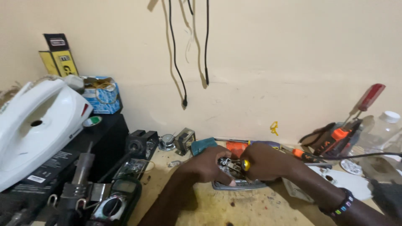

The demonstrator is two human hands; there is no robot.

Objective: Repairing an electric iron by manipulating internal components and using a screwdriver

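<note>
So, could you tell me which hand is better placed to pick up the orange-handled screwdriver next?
The right hand, probably: the orange-handled screwdriver lies just beyond it, while the left hand sits on the far side, steadying the grey metal part.

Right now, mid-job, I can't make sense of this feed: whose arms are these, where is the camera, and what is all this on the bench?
There is one picture, from a camera worn on the person's head, looking down at a cluttered workbench against a cream wall. The two arms are that person's own. The left hand steadies a small flat metal part on the bench. The right hand grips a yellow-tipped tool, probably a screwdriver, at the same part. On the left lie a white appliance housing and a multimeter. On the right is a red-handled screwdriver. Black cables hang down the wall.
</note>
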